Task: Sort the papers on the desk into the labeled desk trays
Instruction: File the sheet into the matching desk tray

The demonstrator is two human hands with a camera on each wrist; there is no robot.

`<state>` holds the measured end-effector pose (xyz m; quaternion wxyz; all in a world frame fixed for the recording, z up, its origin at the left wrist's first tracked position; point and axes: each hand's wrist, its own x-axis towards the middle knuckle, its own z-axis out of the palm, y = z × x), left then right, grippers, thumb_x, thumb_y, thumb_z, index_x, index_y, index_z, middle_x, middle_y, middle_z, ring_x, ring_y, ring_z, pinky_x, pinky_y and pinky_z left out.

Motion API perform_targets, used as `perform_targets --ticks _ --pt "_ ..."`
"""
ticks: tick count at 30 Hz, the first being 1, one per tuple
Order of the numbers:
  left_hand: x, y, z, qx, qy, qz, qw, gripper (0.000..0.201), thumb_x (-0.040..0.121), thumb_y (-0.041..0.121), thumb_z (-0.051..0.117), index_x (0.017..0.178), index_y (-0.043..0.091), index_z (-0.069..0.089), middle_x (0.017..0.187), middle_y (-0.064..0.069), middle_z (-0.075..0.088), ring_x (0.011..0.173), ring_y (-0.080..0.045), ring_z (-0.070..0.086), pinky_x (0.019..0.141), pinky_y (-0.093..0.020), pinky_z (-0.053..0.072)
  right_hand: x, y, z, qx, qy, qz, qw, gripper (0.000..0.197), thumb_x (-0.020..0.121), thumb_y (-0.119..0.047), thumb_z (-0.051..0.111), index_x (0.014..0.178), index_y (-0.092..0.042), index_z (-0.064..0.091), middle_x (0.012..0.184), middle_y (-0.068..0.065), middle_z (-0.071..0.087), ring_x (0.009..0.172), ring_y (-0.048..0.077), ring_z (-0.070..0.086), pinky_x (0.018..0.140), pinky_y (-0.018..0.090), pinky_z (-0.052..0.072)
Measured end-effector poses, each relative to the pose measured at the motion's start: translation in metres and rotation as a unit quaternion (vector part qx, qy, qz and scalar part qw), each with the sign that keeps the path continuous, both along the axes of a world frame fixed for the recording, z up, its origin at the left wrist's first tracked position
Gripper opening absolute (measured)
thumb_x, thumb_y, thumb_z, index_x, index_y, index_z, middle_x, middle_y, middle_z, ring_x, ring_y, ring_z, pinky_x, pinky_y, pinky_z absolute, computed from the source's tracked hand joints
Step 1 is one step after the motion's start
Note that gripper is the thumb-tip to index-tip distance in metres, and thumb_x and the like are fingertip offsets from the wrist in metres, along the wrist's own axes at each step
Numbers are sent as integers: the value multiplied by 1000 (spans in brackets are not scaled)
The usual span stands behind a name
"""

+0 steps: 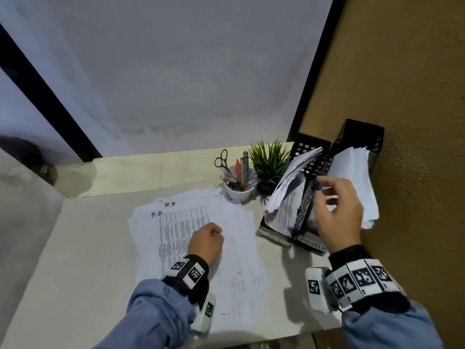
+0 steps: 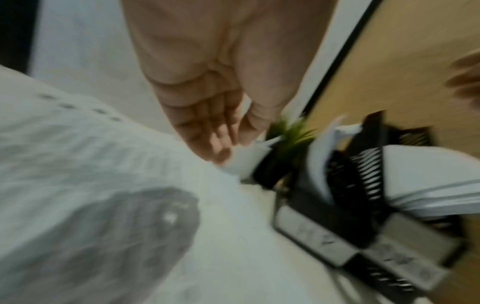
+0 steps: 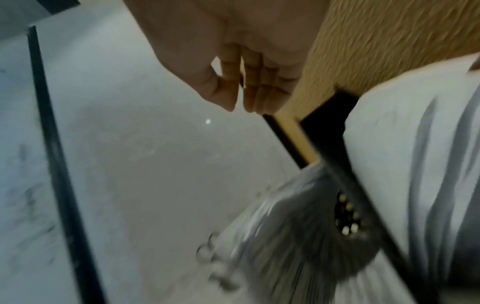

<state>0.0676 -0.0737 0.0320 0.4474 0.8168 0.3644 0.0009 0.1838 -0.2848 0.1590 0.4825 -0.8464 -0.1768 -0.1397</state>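
A loose pile of printed papers (image 1: 234,248) lies mid-desk; the top sheets are hand-marked "H.R" and "H.D". My left hand (image 1: 216,230) rests on the pile with its fingertips (image 2: 221,154) down on the paper (image 2: 78,164), and it grips nothing. Two black perforated trays stand at the right, the left tray (image 1: 309,149) and the right tray (image 1: 357,137), both stuffed with sheets (image 1: 352,177). A front label (image 1: 312,244) reads "ADMIN". My right hand (image 1: 324,195) hovers between the trays, fingers (image 3: 254,92) loose and empty, beside the right tray's sheets (image 3: 415,144).
A white cup (image 1: 237,192) with scissors and pens, and a small green plant (image 1: 269,162), stand behind the pile beside the trays. A brown wall (image 1: 415,96) closes off the right side and a white partition (image 1: 176,71) the back. Bare desk (image 1: 88,248) lies to the left.
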Motion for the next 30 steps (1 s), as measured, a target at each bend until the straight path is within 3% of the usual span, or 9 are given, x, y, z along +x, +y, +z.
perform_targets --ticks 3,7,10,13,17,22,25,26,30 --pt "-38 39 -28 66 125 90 986 33 87 16 55 119 6 53 124 -12 54 109 -29 54 92 -33 45 -30 37 -39 -39 90 93 991 17 88 -1 55 97 -13 62 94 -3 55 79 0 53 69 7 42" --pt "-73 59 -45 77 223 166 958 56 82 29 63 126 2 40 129 -18 42 117 -36 43 94 -44 43 -60 70 -117 -95 345 115 927 27 86 -2 58 112 -8 61 112 6 60 93 19 60 86 29 50" --pt "-82 62 -54 64 237 185 952 69 79 34 67 130 1 34 131 -19 39 119 -37 42 96 -44 42 -81 84 -152 -82 468 114 872 32 83 2 56 110 -12 61 109 3 58 102 21 59 87 29 46" --pt "-84 62 -57 25 215 214 953 72 77 32 72 129 0 33 130 -20 39 116 -38 46 92 -44 44 -98 97 -159 -128 462 111 871 32 72 4 53 61 -21 36 66 -1 34 57 15 33 55 22 28" --pt "-91 65 -60 7 233 211 949 73 74 35 74 127 3 36 128 -18 41 116 -37 45 92 -43 45 -107 106 -160 -184 436 115 873 34 80 -8 59 62 -17 32 62 -4 34 55 11 32 50 21 25" --pt "-99 73 -60 38 249 208 945 83 64 39 83 125 5 37 128 -17 40 119 -35 44 93 -46 46 -104 114 -170 -250 385 102 882 43 82 -26 61 66 -33 22 97 1 37 83 14 36 69 23 31" --pt "-107 79 -61 15 191 220 956 76 67 24 84 123 2 37 125 -19 47 112 -39 52 91 -46 46 -104 118 -168 -240 403 110 876 13 81 -25 66 88 -19 56 104 8 53 90 22 52 69 23 37" --pt "-111 81 -61 15 170 221 960 68 71 20 80 122 2 38 123 -19 51 110 -39 55 89 -44 46 -105 118 -171 -235 413 105 874 28 81 -23 67 104 -12 58 107 9 56 95 24 56 73 23 39" --pt "-121 90 -55 36 125 221 967 34 84 12 66 114 2 53 111 -19 63 100 -35 61 80 -33 45 -103 122 -171 -222 399 80 886 24 77 -13 68 75 -14 45 70 1 46 58 15 40 51 24 30"
